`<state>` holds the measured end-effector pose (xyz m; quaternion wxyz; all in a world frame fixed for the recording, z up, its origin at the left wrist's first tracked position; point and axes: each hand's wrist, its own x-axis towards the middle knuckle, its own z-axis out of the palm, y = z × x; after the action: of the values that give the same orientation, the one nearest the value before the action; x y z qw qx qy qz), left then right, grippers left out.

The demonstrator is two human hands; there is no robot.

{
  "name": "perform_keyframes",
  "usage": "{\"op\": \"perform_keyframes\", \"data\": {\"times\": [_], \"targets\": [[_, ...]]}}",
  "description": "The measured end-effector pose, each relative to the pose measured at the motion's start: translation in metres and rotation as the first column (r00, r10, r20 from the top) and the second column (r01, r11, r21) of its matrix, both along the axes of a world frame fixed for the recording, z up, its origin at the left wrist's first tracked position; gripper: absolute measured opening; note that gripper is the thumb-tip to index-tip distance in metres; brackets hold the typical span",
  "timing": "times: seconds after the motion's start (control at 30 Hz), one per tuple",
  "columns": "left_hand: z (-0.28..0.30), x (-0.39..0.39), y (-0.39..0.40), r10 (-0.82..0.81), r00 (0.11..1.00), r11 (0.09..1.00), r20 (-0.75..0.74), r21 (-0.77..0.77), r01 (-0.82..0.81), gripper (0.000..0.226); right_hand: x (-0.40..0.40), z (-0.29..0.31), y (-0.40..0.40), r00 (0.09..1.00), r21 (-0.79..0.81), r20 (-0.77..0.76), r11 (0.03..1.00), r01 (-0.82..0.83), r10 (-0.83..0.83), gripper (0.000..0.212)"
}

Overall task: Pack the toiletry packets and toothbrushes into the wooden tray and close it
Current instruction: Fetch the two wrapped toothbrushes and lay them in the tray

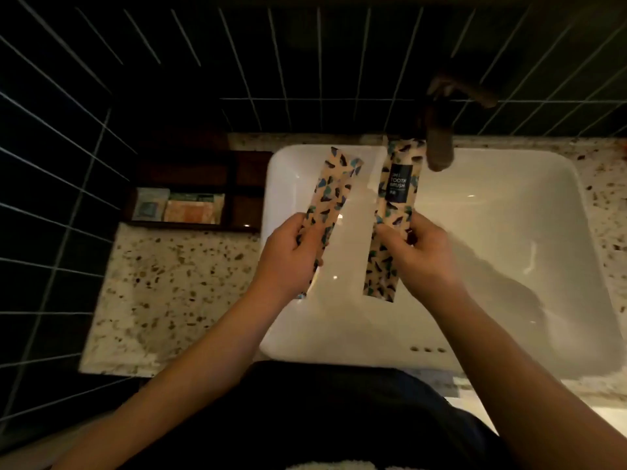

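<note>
I hold two long patterned toothbrush packets above the white sink. My left hand (291, 254) grips the left toothbrush packet (334, 188), which tilts to the right with its plain side up. My right hand (419, 256) grips the right toothbrush packet (395, 198) near its middle; a dark label reading TOOTH BRUSH faces me. The dark wooden tray (234, 184) stands open on the counter at the left, against the wall. Small toiletry packets (193, 210) in blue, green and orange lie in its front left compartment.
The white sink basin (492, 239) fills the middle and right. A dark faucet (441, 130) rises behind the right packet. Speckled stone counter (163, 293) lies in front of the tray. Dark tiled walls close off the back and the left.
</note>
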<state>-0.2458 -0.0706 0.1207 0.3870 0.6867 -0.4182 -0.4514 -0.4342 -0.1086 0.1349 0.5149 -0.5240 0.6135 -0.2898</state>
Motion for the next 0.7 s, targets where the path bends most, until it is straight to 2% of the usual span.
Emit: {"op": "perform_keyframes", "data": {"times": [0.13,0.27,0.33,0.47,0.57,0.63,0.7], "targets": [[0.005,0.076,0.013,-0.007,0.999,1.0,0.048,-0.005,0.007,0.025,0.07,0.005,0.009,0.999,-0.042,-0.046,0.999,-0.02,0.018,0.012],[0.002,0.137,0.016,-0.025,0.986,1.0,0.167,0.008,0.024,0.018,0.123,0.006,0.004,0.985,-0.053,-0.142,0.993,-0.109,0.1,0.014],[-0.002,0.162,0.015,-0.033,0.962,0.999,0.272,0.018,0.029,0.021,0.146,0.005,-0.003,0.973,-0.057,-0.183,0.986,-0.155,0.142,0.021],[-0.014,0.209,0.002,-0.054,0.861,0.998,0.506,0.065,0.024,0.031,0.188,0.004,-0.024,0.941,-0.085,-0.241,0.961,-0.265,0.238,0.024],[-0.022,0.238,-0.015,-0.103,0.715,0.994,0.692,0.101,0.045,0.026,0.215,0.005,-0.044,0.914,-0.112,-0.292,0.939,-0.324,0.28,0.02],[-0.027,0.252,-0.031,-0.117,0.636,0.993,0.762,0.099,0.063,0.023,0.229,0.004,-0.057,0.903,-0.122,-0.316,0.931,-0.343,0.291,0.017],[-0.033,0.261,-0.05,-0.126,0.594,0.992,0.794,0.101,0.075,0.023,0.242,0.002,-0.069,0.896,-0.118,-0.324,0.926,-0.358,0.305,0.017]]}}
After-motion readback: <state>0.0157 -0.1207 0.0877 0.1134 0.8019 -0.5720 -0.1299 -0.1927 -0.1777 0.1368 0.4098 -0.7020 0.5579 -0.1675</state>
